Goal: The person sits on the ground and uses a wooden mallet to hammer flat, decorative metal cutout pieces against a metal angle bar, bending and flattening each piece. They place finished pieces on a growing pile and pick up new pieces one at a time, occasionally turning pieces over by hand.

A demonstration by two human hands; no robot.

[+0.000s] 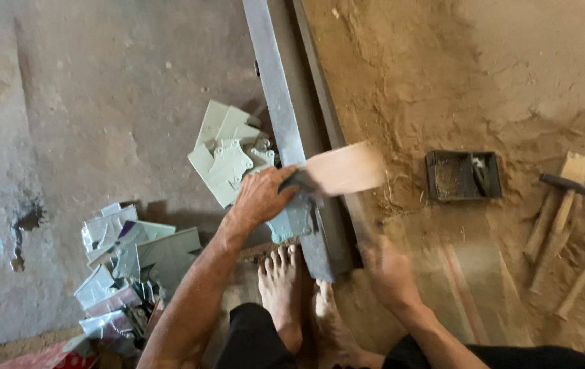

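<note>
My left hand presses a pale cut sheet-metal piece against the side of a long grey steel beam that lies on the ground. My right hand is blurred and grips the dark handle of a wooden mallet. The mallet's pale block head hangs blurred just above the beam, next to my left fingers. My bare feet rest on the ground at the beam's near end.
More cut metal pieces are stacked left of the beam. A second heap of pieces lies at lower left. On the sandy ground to the right sit a black tray and a hammer with wooden handles.
</note>
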